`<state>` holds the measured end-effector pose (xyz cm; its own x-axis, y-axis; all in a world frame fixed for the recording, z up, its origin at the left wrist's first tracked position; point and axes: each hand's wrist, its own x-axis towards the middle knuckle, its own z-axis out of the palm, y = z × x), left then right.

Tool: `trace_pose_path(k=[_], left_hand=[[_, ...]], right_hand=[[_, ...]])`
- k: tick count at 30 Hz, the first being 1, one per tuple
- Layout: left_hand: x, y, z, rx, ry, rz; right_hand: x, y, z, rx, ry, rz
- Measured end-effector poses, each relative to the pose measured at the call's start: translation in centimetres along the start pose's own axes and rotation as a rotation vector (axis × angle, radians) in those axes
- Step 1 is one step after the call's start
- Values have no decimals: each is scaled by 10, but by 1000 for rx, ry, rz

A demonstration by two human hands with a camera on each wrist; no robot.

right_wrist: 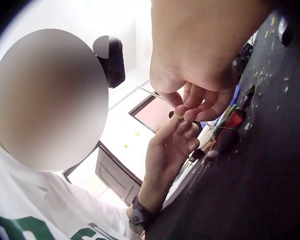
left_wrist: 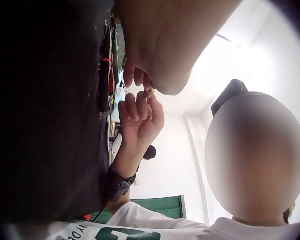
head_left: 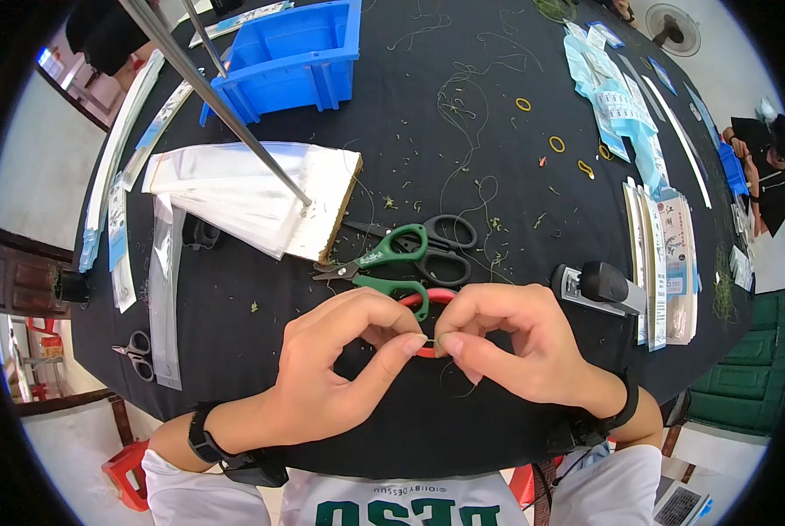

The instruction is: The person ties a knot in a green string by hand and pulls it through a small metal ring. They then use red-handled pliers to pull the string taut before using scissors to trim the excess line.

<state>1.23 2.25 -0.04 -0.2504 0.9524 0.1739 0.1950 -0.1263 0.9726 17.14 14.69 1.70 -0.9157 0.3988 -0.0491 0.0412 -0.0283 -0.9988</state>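
Observation:
Both hands meet at the table's near side in the head view, fingertips almost touching. The left hand (head_left: 335, 364) and the right hand (head_left: 524, 351) each pinch a thin green thread (head_left: 431, 341) between thumb and forefinger; a loose end hangs below the right fingers. Behind the fingertips lie red-handled scissors (head_left: 440, 295), partly hidden, green-handled scissors (head_left: 397, 287) and black-handled scissors (head_left: 475, 232). In the left wrist view the right hand (left_wrist: 140, 117) is below the left; in the right wrist view the left hand (right_wrist: 165, 155) faces the right. The thread is too small to make out there.
A foam block (head_left: 326, 197) with a metal rod (head_left: 234, 123) and clear plastic sleeves (head_left: 226, 188) lies back left, a blue bin (head_left: 291, 61) behind it. A stapler (head_left: 598, 287) and packet stacks (head_left: 677, 263) are at right. Small scissors (head_left: 137, 355) lie far left; yellow bands (head_left: 557, 145) and thread scraps are scattered behind.

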Motion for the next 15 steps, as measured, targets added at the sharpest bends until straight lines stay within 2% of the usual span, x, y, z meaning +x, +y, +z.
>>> trace_pose_path(k=[6,12,15], left_hand=[[0,-2,-1,-11,37,-39],[0,-1,-1,-1,25,-8],[1,-2,-1,18,9,6]], right_hand=[[-2,3,-5,11,14,36],[4,2,0,-132,88,-137],[3,3,0,-163,43,-121]])
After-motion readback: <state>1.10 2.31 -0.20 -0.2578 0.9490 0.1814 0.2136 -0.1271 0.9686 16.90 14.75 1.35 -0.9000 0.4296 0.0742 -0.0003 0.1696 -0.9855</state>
